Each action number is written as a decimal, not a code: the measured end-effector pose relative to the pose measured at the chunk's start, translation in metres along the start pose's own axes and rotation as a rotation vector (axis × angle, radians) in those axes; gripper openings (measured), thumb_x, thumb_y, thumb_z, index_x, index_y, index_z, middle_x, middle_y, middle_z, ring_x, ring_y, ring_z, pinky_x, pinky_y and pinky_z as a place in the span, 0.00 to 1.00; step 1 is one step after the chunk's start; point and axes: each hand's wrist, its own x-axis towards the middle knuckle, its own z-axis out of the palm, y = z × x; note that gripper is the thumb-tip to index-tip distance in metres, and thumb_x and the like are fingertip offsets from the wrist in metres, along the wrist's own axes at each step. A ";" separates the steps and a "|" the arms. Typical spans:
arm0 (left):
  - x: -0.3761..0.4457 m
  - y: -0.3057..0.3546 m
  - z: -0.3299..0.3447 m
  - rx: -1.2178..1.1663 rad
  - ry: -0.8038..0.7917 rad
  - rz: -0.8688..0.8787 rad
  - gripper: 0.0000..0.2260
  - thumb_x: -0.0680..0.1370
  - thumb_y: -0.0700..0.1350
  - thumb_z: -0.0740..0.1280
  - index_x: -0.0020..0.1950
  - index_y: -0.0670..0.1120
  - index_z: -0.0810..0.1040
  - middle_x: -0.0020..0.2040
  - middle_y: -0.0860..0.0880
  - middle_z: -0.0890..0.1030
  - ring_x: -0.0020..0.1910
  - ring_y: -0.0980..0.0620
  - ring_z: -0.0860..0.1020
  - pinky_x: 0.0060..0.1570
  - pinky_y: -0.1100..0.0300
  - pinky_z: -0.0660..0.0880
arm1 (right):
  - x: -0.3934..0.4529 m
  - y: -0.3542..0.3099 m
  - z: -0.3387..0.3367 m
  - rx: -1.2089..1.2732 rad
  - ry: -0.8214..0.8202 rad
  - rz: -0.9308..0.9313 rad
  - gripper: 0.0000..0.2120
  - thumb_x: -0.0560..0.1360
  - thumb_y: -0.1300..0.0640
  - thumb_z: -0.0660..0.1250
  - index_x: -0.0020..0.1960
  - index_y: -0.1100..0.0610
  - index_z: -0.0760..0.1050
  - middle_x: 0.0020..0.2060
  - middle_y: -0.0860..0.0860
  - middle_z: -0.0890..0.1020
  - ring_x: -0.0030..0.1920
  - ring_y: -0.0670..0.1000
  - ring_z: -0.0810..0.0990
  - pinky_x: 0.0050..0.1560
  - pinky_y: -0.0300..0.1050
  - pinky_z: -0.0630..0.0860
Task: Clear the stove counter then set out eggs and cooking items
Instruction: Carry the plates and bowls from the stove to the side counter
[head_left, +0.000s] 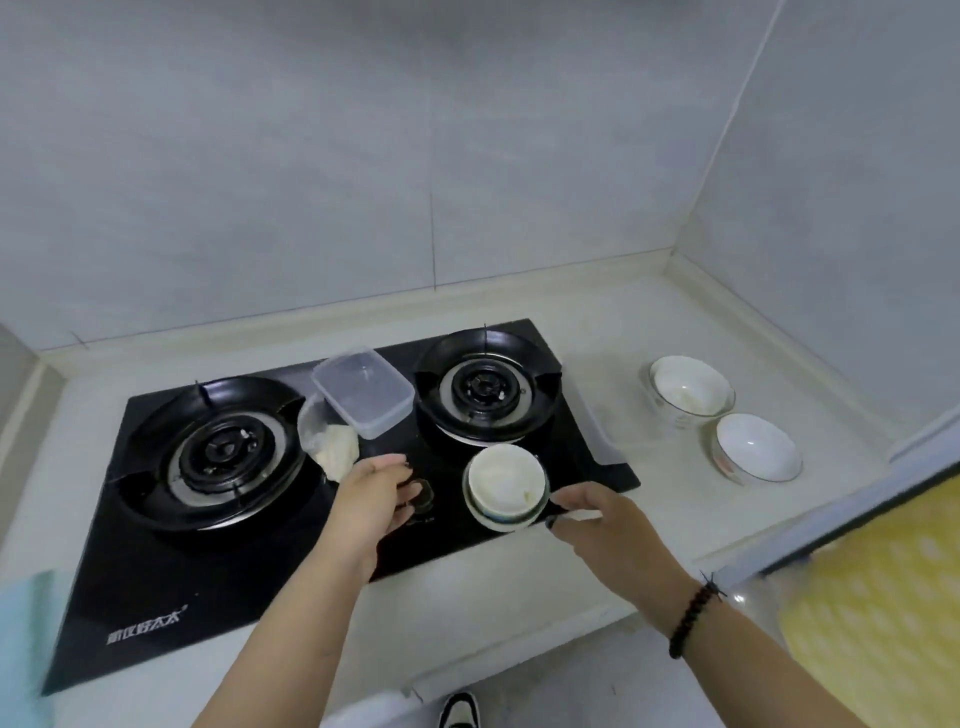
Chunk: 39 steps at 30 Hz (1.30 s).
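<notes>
Reaching toward stacked bowls (505, 486) with left hand (371, 496) and right hand (605, 519), fingers apart, holding nothing; appearing ceramic, fragile, slippery; gripping beneath rim advisable.

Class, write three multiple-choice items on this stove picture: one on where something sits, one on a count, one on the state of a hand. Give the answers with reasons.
1. Where is the clear box?
A. between the two burners
B. on the counter at the right
C. in a hand

2. How many bowls stand on the counter right of the stove?
A. none
B. two
C. four

3. The left hand is:
A. gripping the box
B. open, holding nothing
C. on a burner

Answers: 1 A, it lies on the stove's glass between the burners. 2 B, a glass bowl and a white bowl stand there. 3 B, its fingers are straight and free.
</notes>
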 end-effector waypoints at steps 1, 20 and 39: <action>0.017 0.008 0.000 -0.012 0.027 -0.006 0.08 0.79 0.40 0.63 0.58 0.45 0.76 0.55 0.46 0.80 0.53 0.49 0.81 0.47 0.57 0.77 | 0.014 -0.008 0.001 0.002 -0.011 0.002 0.09 0.75 0.56 0.69 0.54 0.48 0.75 0.56 0.45 0.78 0.53 0.47 0.77 0.50 0.40 0.75; 0.168 0.028 0.028 -0.336 0.112 -0.542 0.15 0.82 0.48 0.56 0.63 0.42 0.74 0.58 0.45 0.79 0.55 0.46 0.76 0.54 0.53 0.69 | 0.144 -0.049 0.008 -0.003 -0.203 0.035 0.10 0.76 0.57 0.67 0.56 0.46 0.74 0.55 0.43 0.77 0.48 0.43 0.78 0.38 0.30 0.71; 0.023 0.035 0.227 -0.135 0.293 -0.103 0.09 0.80 0.45 0.61 0.51 0.43 0.79 0.47 0.45 0.85 0.49 0.48 0.83 0.49 0.55 0.74 | 0.213 -0.007 -0.152 0.023 -0.309 -0.193 0.13 0.77 0.48 0.65 0.61 0.46 0.69 0.53 0.42 0.76 0.54 0.49 0.79 0.61 0.52 0.75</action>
